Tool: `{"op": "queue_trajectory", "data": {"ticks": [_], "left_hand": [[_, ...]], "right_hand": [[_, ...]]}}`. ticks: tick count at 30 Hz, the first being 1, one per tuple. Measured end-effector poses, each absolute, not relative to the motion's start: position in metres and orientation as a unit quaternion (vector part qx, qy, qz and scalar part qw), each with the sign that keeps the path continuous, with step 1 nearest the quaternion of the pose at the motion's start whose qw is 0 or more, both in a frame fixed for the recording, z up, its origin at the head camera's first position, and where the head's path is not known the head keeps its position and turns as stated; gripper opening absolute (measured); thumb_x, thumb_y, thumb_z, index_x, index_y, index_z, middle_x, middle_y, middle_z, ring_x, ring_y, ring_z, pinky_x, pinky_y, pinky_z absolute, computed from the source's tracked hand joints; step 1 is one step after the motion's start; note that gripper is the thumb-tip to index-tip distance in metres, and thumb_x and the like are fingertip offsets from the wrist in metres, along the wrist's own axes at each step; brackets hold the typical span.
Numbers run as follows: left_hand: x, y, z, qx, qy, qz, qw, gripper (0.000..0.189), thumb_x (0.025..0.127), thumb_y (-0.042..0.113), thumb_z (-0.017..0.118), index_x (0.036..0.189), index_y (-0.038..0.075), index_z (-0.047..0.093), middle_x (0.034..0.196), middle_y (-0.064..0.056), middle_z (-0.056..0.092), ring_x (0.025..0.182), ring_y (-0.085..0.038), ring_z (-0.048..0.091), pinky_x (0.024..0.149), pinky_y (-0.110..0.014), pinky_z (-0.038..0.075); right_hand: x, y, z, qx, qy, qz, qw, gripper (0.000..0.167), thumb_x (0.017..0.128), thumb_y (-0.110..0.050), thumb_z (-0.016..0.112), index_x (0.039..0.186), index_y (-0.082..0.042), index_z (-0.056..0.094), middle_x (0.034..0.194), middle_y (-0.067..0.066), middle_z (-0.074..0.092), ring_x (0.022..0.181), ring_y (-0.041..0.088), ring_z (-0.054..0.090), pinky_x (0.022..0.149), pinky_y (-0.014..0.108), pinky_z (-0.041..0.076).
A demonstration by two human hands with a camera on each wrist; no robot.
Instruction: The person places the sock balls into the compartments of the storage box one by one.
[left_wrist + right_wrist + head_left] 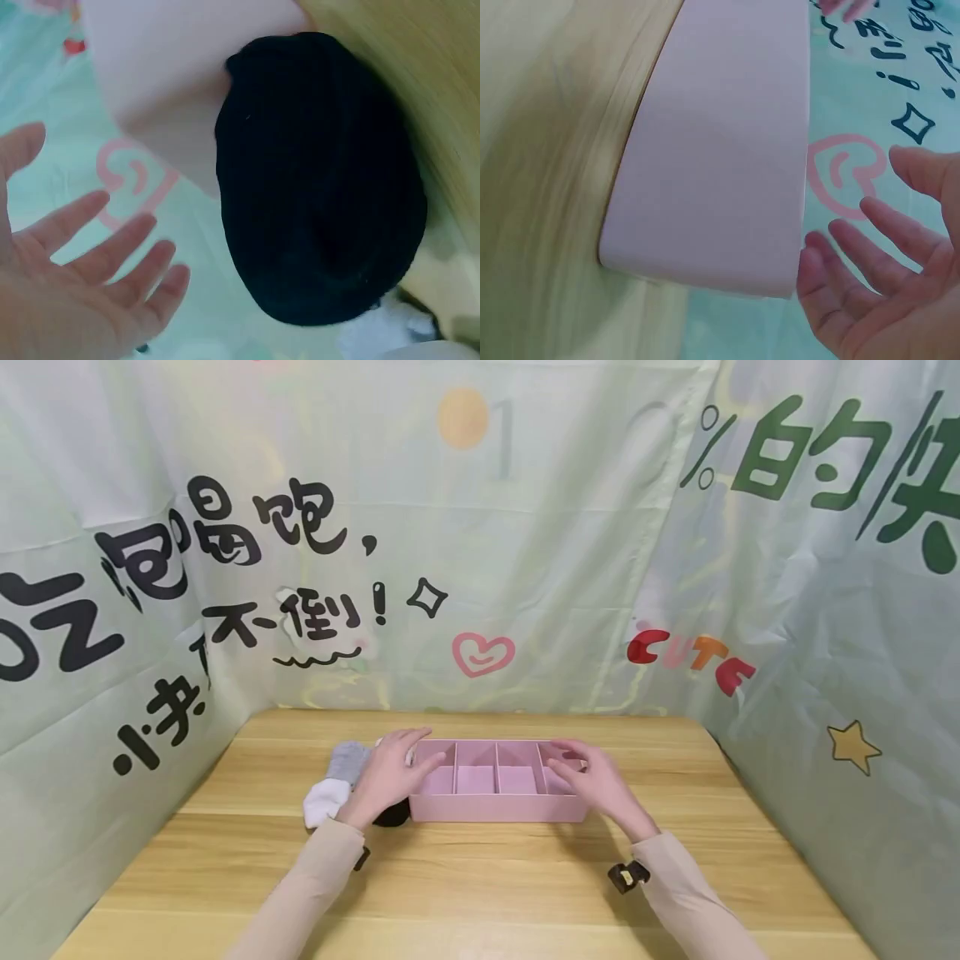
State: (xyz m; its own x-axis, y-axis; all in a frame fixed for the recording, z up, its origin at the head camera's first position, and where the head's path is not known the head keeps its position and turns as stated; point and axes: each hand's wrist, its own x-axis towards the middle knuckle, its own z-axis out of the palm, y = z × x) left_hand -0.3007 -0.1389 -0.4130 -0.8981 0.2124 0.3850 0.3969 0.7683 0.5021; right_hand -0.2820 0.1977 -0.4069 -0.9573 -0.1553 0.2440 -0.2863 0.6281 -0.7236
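A pink divided box (498,808) sits on the wooden table, its several compartments in a row facing up. My left hand (386,777) hovers at the box's left end with fingers spread and nothing held. At the right end is my right hand (600,781), fingers relaxed and apart, fingertips right at the rim in the right wrist view. Beside the left hand lie a grey sock bundle (347,762), a white one (326,802) and a black rolled sock (322,187). The left hand partly hides the black one in the head view.
Printed cloth hangings (525,568) with lettering and drawings enclose the wooden table (480,877) at the back and both sides. Each wrist carries a small dark camera mount, like the one at the right sleeve (628,876).
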Motion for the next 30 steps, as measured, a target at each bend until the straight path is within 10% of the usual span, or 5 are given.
{"op": "queue_trajectory", "data": {"ticks": [7, 17, 30], "left_hand": [[-0.31, -0.165, -0.411, -0.154, -0.88, -0.444, 0.072, 0.057, 0.088, 0.04, 0.073, 0.136, 0.015, 0.058, 0.138, -0.012, 0.058, 0.131, -0.031, 0.05, 0.107, -0.053, 0.04], [-0.313, -0.208, -0.411, -0.21, -0.83, -0.515, 0.034, 0.049, 0.086, 0.022, 0.077, 0.13, 0.009, 0.061, 0.128, -0.016, 0.064, 0.117, -0.041, 0.059, 0.092, -0.032, 0.053], [-0.313, -0.263, -0.425, -0.186, -0.805, -0.562, -0.013, 0.05, 0.085, 0.016, 0.076, 0.129, -0.001, 0.059, 0.13, -0.03, 0.058, 0.112, -0.025, 0.064, 0.088, -0.022, 0.052]], "right_hand": [[-0.288, 0.209, -0.413, 0.052, -0.852, 0.518, 0.06, 0.039, 0.093, -0.022, 0.068, 0.127, -0.003, 0.064, 0.122, 0.015, 0.065, 0.101, 0.021, 0.059, 0.078, 0.026, 0.049], [-0.289, 0.219, -0.415, 0.005, -0.791, 0.611, 0.023, 0.045, 0.094, -0.014, 0.065, 0.133, 0.006, 0.054, 0.131, 0.022, 0.057, 0.089, 0.003, 0.058, 0.081, 0.029, 0.051], [-0.289, 0.235, -0.432, 0.035, -0.786, 0.616, -0.035, 0.059, 0.093, -0.009, 0.064, 0.145, 0.006, 0.039, 0.146, 0.03, 0.043, 0.131, 0.04, 0.047, 0.104, 0.044, 0.044]]}}
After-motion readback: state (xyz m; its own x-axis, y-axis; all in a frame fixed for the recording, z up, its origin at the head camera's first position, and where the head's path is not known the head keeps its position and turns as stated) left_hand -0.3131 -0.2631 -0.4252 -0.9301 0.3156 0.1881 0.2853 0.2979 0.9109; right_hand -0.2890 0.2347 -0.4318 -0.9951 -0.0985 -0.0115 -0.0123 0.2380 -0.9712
